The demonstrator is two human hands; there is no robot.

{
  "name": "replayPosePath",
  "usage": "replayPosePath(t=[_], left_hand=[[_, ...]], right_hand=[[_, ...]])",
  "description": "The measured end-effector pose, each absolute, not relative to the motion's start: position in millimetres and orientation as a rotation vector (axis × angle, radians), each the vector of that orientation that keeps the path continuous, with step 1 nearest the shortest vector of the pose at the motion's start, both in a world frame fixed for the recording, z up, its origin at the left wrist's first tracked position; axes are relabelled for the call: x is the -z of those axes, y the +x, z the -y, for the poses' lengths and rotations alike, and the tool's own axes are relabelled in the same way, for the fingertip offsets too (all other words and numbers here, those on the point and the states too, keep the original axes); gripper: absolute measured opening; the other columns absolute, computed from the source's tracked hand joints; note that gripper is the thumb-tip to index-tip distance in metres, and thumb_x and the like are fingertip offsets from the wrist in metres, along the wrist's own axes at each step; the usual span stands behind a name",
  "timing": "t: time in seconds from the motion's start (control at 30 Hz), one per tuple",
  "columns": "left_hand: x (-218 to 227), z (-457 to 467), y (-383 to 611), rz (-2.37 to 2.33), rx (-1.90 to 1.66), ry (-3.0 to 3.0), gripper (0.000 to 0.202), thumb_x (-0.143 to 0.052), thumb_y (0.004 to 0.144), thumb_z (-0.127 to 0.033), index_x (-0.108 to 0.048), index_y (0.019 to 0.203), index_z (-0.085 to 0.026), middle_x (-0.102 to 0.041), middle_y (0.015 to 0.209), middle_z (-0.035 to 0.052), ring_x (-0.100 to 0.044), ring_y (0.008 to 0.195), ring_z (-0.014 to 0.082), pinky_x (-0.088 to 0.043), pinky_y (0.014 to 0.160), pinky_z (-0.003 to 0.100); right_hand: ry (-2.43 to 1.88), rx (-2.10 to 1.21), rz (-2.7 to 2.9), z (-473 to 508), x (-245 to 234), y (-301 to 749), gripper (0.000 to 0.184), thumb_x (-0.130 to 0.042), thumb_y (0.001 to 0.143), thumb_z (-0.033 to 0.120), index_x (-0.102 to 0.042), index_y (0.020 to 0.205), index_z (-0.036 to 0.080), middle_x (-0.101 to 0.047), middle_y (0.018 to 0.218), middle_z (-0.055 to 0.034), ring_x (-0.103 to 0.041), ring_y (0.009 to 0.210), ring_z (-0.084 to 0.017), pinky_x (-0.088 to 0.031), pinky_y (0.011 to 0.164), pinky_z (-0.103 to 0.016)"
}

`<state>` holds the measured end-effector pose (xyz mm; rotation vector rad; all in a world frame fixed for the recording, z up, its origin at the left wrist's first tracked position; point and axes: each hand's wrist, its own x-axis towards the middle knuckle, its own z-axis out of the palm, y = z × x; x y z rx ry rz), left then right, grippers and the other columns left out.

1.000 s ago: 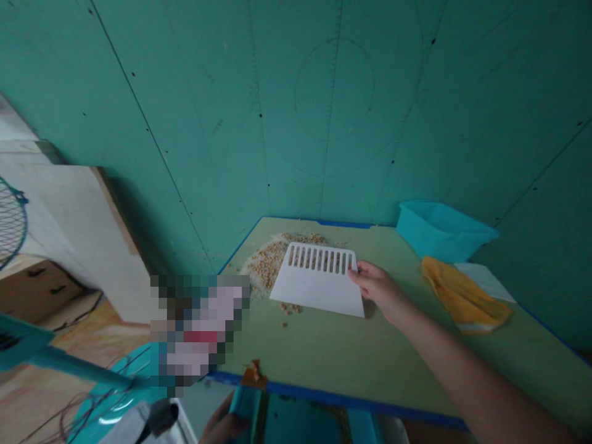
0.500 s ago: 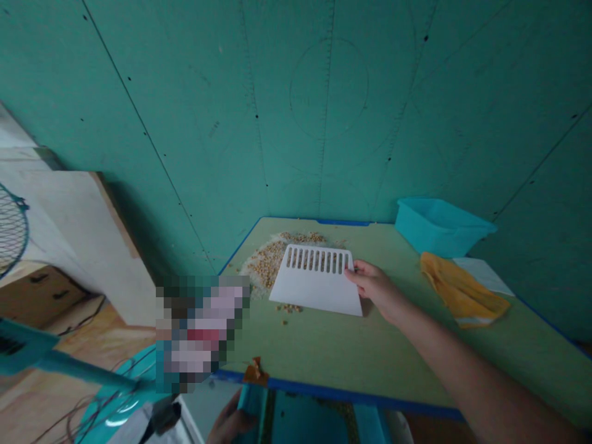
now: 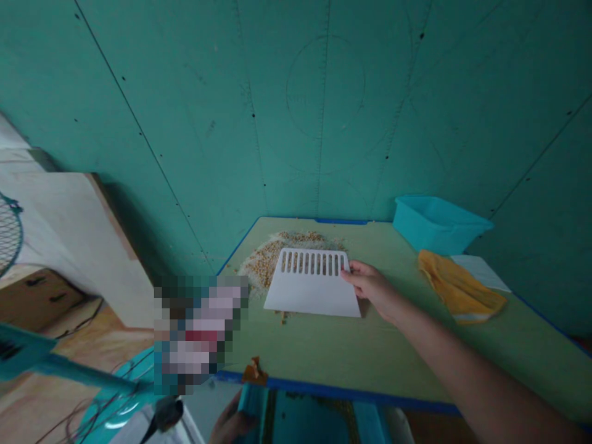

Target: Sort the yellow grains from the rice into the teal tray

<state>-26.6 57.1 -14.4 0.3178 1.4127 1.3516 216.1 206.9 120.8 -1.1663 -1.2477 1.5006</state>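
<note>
My right hand (image 3: 367,283) is closed on the right edge of a white plastic scraper (image 3: 311,293) with a row of slots along its far side. The scraper lies tilted over the table. Behind it and to its left spreads a pile of yellowish kernels (image 3: 261,265) mixed with fine white grains; some show through the slots. A few loose kernels (image 3: 283,318) lie at the scraper's near edge. Below the table's front edge, my left hand (image 3: 234,422), cut off by the frame, is closed on the left wall of a turquoise bin (image 3: 252,407). Bits cling to the bin's inner sides.
The table (image 3: 361,357) has blue-taped edges against a green wall (image 3: 324,123). At right stand a turquoise tub (image 3: 444,225), a yellow cloth (image 3: 457,287) and a white sheet (image 3: 483,271). Brown tape (image 3: 254,373) sticks to the front edge. A blurred patch hides the left corner.
The scraper has shifted slightly toward me and to the left with my right hand, covering more of the loose kernels in front. My left hand stays at the bin.
</note>
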Motion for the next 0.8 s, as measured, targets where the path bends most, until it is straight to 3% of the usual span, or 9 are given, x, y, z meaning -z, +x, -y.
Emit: replayPosePath(t=[0.13, 0.3, 0.63, 0.8], left_hand=[[10.2, -56.1, -23.0, -1.463, -1.361, 0.339, 0.027, -0.051, 0.033, -0.007, -0.070, 0.048, -0.020, -0.050, 0.025, -0.0062, -0.033, 0.029, 0.0064, -0.018, 0.038, 0.020], [3.7, -56.3, -19.3, -1.492, -1.355, 0.337, 0.026, -0.048, 0.032, -0.007, -0.068, 0.042, -0.021, -0.048, 0.023, -0.0072, -0.030, 0.027, 0.0047, -0.017, 0.038, 0.019], [16.6, -54.3, -25.4, -1.450, -1.326, 0.417, 0.024, -0.051, 0.035, -0.008, -0.068, 0.048, -0.018, -0.048, 0.026, -0.0072, -0.031, 0.029, 0.0055, -0.019, 0.038, 0.021], [21.0, -54.4, -25.9, -1.468, -1.344, 0.403, 0.025, -0.052, 0.034, -0.009, -0.069, 0.049, -0.018, -0.048, 0.025, -0.0074, -0.031, 0.029, 0.0058, -0.017, 0.039, 0.021]], right_hand=[[-1.136, -1.543, 1.235, -206.5, -121.9, 215.1, 0.007, -0.056, 0.066, 0.022, -0.050, 0.067, 0.019, -0.047, 0.048, 0.0056, -0.041, 0.040, -0.007, -0.029, 0.042, -0.021], [-1.138, -1.551, 1.224, -206.0, -122.9, 215.2, 0.005, -0.055, 0.067, 0.020, -0.051, 0.068, 0.017, -0.045, 0.048, 0.0068, -0.033, 0.035, -0.004, -0.023, 0.038, -0.019], [-1.179, -1.557, 1.210, -204.6, -125.1, 215.8, 0.005, -0.056, 0.067, 0.018, -0.052, 0.070, 0.018, -0.055, 0.057, 0.0023, -0.050, 0.051, -0.008, -0.033, 0.047, -0.020], [-1.166, -1.509, 1.211, -208.6, -122.5, 217.4, 0.010, -0.058, 0.066, 0.023, -0.051, 0.071, 0.018, -0.056, 0.060, 0.0017, -0.051, 0.055, -0.010, -0.034, 0.051, -0.022]])
